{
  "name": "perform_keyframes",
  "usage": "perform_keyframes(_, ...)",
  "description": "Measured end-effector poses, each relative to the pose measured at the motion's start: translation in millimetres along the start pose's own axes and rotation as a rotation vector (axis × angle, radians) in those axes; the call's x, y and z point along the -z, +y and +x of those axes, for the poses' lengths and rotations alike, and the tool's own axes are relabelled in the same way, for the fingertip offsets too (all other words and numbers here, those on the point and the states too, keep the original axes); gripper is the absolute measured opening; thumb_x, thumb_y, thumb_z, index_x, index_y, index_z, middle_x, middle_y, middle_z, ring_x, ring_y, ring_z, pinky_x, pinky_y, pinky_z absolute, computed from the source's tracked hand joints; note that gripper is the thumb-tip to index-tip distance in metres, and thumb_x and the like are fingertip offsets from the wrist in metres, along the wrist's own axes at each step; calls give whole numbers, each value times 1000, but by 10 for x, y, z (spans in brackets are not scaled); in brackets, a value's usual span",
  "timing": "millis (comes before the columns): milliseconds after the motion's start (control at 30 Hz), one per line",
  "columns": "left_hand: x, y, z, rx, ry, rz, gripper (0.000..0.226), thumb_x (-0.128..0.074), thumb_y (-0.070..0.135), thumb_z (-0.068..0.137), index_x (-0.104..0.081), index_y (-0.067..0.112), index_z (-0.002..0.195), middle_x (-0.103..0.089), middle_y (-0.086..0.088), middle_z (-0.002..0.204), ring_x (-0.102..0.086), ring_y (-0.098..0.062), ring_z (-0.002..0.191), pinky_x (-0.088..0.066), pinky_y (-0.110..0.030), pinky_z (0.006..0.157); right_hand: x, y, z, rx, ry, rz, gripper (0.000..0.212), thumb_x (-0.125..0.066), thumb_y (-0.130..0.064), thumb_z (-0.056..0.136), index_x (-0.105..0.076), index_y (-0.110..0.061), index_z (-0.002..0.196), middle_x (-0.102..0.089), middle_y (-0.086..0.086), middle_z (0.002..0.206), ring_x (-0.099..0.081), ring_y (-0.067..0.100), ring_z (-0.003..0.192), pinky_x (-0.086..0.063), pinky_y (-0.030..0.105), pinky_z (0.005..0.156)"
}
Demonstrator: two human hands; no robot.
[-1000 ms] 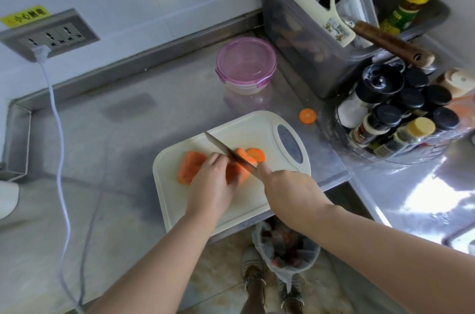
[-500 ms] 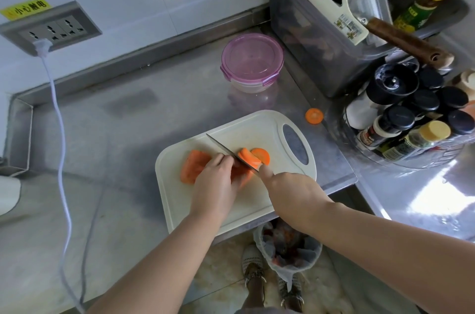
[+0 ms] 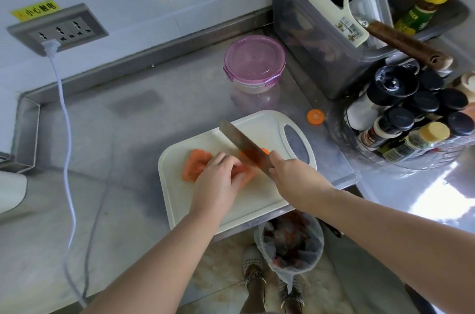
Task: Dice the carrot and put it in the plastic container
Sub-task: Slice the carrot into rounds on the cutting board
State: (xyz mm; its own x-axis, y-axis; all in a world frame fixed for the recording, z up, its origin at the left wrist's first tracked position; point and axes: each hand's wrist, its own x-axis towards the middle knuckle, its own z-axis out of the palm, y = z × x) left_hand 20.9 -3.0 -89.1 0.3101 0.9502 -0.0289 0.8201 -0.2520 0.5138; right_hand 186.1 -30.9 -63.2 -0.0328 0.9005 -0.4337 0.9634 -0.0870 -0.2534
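The carrot (image 3: pixel 195 166) lies on the white cutting board (image 3: pixel 257 195), long axis running left to right. The left hand (image 3: pixel 218 180) holds it down with curled fingers; the right hand (image 3: pixel 295 180) grips the knife (image 3: pixel 241 141), blade pointing far-left across it.

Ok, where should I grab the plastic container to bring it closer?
Likely span the container from above, fingers on the rim of its lid, coming from the near side: it's round, upright, and the grey bin crowds its right.
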Motion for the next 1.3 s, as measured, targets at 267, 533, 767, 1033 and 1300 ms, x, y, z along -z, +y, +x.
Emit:
perform_keyframes(267,23,2,9,0,15,-1,15,-67,23,83,-65,10,91,-62,-3,97,-61,-23,90,-47,-36,72,79,-91,-198,102,27,-99,48,-40,6,87,-22,-14,127,-43,3,66,-37,18,49,-25,28,41)
perform_keyframes(533,15,-12,23,10,10,23,21,-67,29,84,-64,11,94,-62,-2,101,-61,-23,94,-48,-37,74,88,-154,-254,75,-31,-69,46,-39,8,87,-28,-13,126,-41,4,63,-38,20,50,-25,30,43)
perform_keyframes(767,-14,-35,28,-13,45,33,27,-68,34,83,-67,8,88,-65,-5,95,-64,-27,86,-47,-35,67,73,-209,-239,109,-59,-140,62,-41,9,86,-20,-10,141,-37,0,63,-36,17,50,-23,28,44)
perform_keyframes(1033,-36,-49,26,-44,59,38,8,-71,12,77,-66,10,82,-64,-1,86,-64,-27,74,-46,-34,58,-38,-160,-125,97,-101,-113,69,-40,9,85,-15,-11,145,-38,2,65,-36,18,51,-27,29,45)
perform_keyframes(1300,-23,-42,0,-33,53,-13,11,-73,17,79,-67,13,88,-65,1,90,-64,-22,77,-50,-37,63,-114,-102,2,72,-111,-62,48,-40,3,91,-27,-10,136,-40,1,69,-42,20,56,-33,33,50)
